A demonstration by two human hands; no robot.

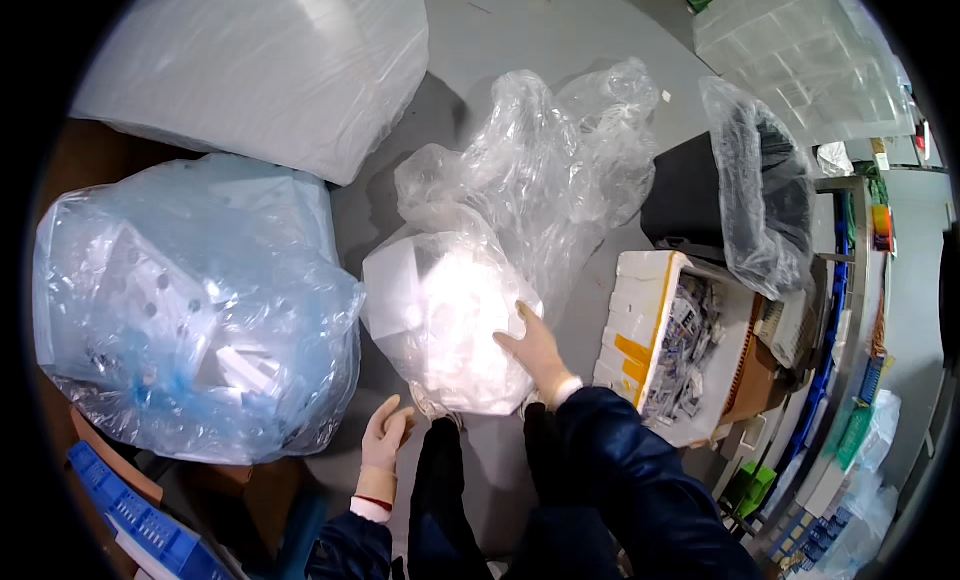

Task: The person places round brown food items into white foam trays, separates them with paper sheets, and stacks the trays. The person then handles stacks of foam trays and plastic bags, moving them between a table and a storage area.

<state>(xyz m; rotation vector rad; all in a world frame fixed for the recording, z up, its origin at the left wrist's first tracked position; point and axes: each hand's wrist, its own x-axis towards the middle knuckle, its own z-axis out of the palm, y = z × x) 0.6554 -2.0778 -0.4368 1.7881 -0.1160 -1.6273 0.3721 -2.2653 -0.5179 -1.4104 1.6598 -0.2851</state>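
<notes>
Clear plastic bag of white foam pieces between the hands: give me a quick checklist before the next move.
1. Right hand flat on the clear plastic bag of white foam pieces: ok.
2. Left hand gripping the bag: not ok, open beside its lower edge.
3. Bag mouth open: cannot tell, the loose plastic above is crumpled.
4. Floor room around: not ok, the large blue-tinted bag and the white foam box of small packets crowd both sides.
5. Contents count: cannot tell, glare.

Packing workshop: bulk plastic bags [200,300] on concrete floor [520,30], parts-filled foam box [650,340], stacked crates [800,60].
</notes>
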